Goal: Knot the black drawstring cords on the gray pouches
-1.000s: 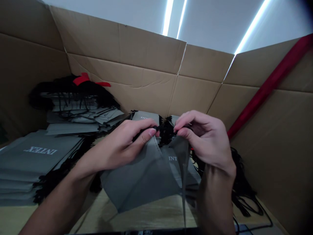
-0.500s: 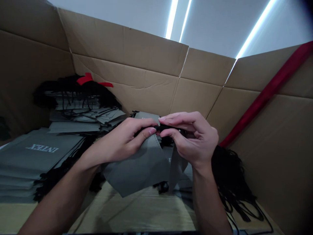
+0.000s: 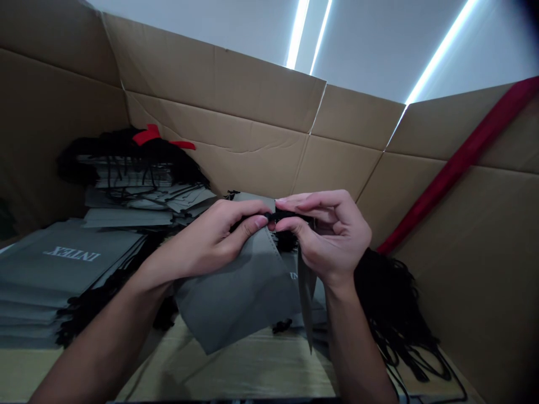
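Note:
A grey fabric bag [image 3: 236,294] hangs from my two hands, its printed side partly folded. My left hand [image 3: 213,241] pinches the bag's top edge and a black cord [image 3: 286,215] between thumb and fingers. Just across from it, my right hand [image 3: 328,235] grips the same short stretch of cord, with fingertips nearly touching my left hand. A narrow fold of the bag drops below my right wrist. The cord's ends are hidden by my fingers.
A stack of grey bags printed INTEX [image 3: 63,269] lies at the left, and a second stack [image 3: 135,193] with black cords and a red ribbon [image 3: 147,134] lies behind it. A black cord tangle [image 3: 391,303] lies at the right, inside high cardboard walls [image 3: 219,101].
My right hand has moved left, closer to my left hand, and the tuft of black cord between them has drawn in. The bag now hangs in a narrower shape.

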`<act>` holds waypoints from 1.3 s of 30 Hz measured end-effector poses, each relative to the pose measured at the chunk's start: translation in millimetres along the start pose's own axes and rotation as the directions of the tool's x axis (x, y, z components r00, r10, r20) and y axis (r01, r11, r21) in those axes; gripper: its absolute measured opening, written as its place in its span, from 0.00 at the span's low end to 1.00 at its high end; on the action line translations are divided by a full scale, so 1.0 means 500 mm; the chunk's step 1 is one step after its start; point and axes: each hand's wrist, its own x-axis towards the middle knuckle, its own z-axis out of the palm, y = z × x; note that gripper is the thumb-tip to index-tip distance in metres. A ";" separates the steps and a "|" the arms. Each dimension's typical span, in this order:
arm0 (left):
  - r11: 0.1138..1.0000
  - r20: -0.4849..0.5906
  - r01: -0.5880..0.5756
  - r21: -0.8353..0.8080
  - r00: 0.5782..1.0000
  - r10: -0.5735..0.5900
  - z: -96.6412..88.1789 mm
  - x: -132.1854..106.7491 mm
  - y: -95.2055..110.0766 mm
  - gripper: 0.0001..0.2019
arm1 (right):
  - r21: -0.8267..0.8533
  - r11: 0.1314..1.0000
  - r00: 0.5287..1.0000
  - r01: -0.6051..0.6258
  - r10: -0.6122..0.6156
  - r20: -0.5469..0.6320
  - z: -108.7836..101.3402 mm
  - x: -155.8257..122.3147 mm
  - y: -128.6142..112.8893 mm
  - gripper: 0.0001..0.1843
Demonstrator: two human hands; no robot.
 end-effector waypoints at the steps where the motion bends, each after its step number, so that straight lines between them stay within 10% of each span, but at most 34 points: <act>1: 1.000 0.001 -0.002 0.006 1.000 0.002 -0.001 0.001 0.002 0.16 | 0.016 1.000 1.000 0.007 -0.007 -0.002 -0.001 0.002 0.001 0.18; 8: 0.998 -0.005 0.003 0.057 1.000 -0.002 -0.003 -0.001 0.015 0.15 | 0.050 0.998 0.999 0.037 -0.038 0.024 -0.043 0.027 -0.009 0.13; 15: 0.997 0.022 0.056 -0.050 0.998 -0.055 0.021 -0.007 0.019 0.16 | -0.122 0.992 0.921 -0.029 0.074 0.383 -0.047 0.028 0.002 0.16; 39: 0.998 -0.057 -0.049 -0.031 0.997 0.047 0.038 -0.005 0.018 0.13 | 0.020 0.959 0.880 -0.282 0.250 0.404 -0.051 0.027 0.004 0.13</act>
